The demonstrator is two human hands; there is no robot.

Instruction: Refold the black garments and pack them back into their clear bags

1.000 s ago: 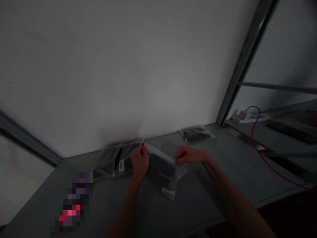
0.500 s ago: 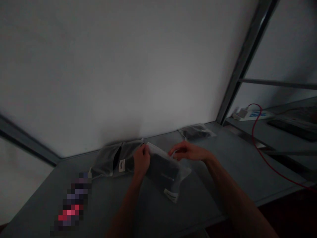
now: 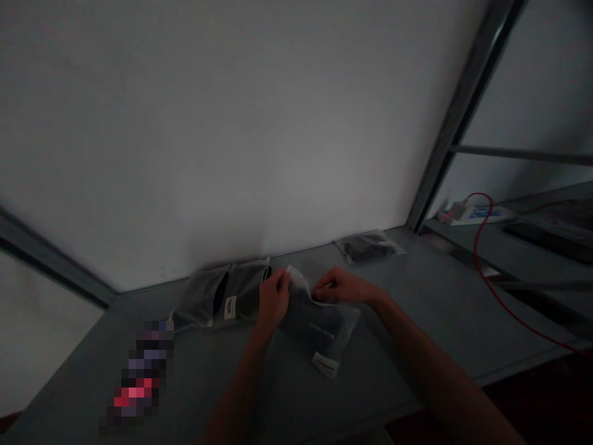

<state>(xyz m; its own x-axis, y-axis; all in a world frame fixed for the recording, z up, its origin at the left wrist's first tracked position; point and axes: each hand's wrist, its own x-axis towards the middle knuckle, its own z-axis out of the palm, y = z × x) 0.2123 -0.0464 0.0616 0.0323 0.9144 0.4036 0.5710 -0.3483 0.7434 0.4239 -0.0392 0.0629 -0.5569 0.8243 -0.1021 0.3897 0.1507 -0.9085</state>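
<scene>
A frosted plastic bag (image 3: pixel 319 324) with a dark item inside and a white label at its lower corner is held above the grey surface. My left hand (image 3: pixel 275 296) pinches the bag's upper left corner. At its top edge, my right hand (image 3: pixel 340 285) has its fingers closed on the bag's rim, which bends down between the two hands. Just left of my left hand lies another frosted bag (image 3: pixel 248 290) with a white label, and beside it a further one (image 3: pixel 197 300), both with dark insides.
A flat frosted bag (image 3: pixel 369 246) lies near the wall at the back right. A grey shelf (image 3: pixel 440 266) spans the view. On the right are a power strip (image 3: pixel 491 214), a red cable (image 3: pixel 477 247), a dark flat device (image 3: pixel 546 241) and metal posts. A pixelated patch covers something at lower left.
My right hand has closed its fingers on the bag's top edge, which now sags and parts. My left hand and the bag have shifted slightly right.
</scene>
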